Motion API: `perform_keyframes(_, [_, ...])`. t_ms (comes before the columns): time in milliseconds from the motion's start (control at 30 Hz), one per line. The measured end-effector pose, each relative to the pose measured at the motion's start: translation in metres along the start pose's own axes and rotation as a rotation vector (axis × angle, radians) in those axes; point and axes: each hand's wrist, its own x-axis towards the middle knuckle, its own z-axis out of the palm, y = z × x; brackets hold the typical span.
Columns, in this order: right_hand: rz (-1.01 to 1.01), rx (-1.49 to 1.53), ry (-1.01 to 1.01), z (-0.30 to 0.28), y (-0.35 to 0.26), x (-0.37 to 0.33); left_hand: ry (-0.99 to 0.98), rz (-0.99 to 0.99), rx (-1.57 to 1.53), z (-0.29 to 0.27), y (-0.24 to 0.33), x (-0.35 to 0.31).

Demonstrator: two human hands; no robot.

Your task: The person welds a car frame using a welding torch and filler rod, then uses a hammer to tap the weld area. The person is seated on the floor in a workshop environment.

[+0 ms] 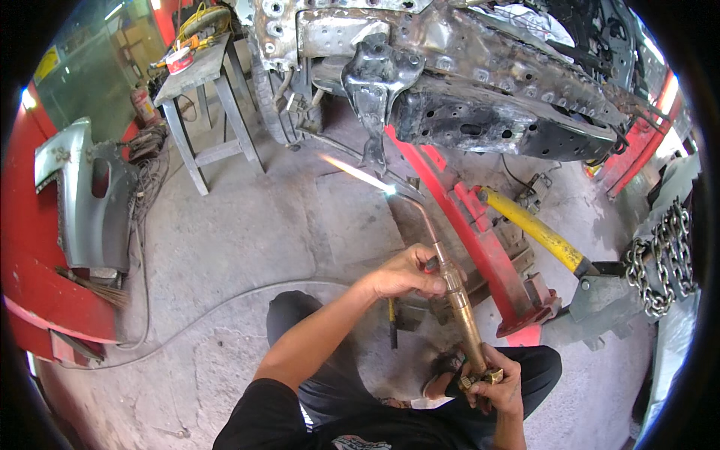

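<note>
A brass gas torch [459, 296] with a bent copper neck slants up in front of me, lit. Its bright flame [349, 172] points up and left, below a dark metal bracket [375, 79] on a stripped vehicle frame [495, 120]. My left hand [411, 273] is closed at the torch's upper body, its thumb beside a small dark and red piece [431, 265] that I cannot identify. Lower down, my right hand [499, 381] grips the rear end by the brass valves [478, 379]. The fingers behind the torch are partly hidden.
A red metal beam [465, 225] and a yellow bar [536, 229] stand close right of the torch. Chains [660, 262] hang at far right. At left are a grey stool [202, 82], a silver fender [94, 202] and a hose [217, 311] across the floor.
</note>
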Motion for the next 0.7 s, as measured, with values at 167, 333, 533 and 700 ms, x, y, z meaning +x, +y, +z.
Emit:
perform_keyframes(167, [0.020,0.031,0.006,-0.002,-0.001,-0.006,-0.050,-0.050,0.089,-0.005,-0.007,0.001])
perform_keyframes(333, [-0.001,-0.006,-0.035,0.001,-0.014,-0.013,-0.106,0.004,0.140,0.003,-0.001,-0.001])
perform_keyframes(533, [-0.103,-0.012,-0.040,-0.006,-0.002,-0.022,0.022,-0.078,0.189,0.014,-0.013,0.004])
perform_keyframes(700, [0.040,-0.007,0.206,0.009,-0.001,-0.028,0.211,-0.227,0.231,0.043,-0.037,0.018])
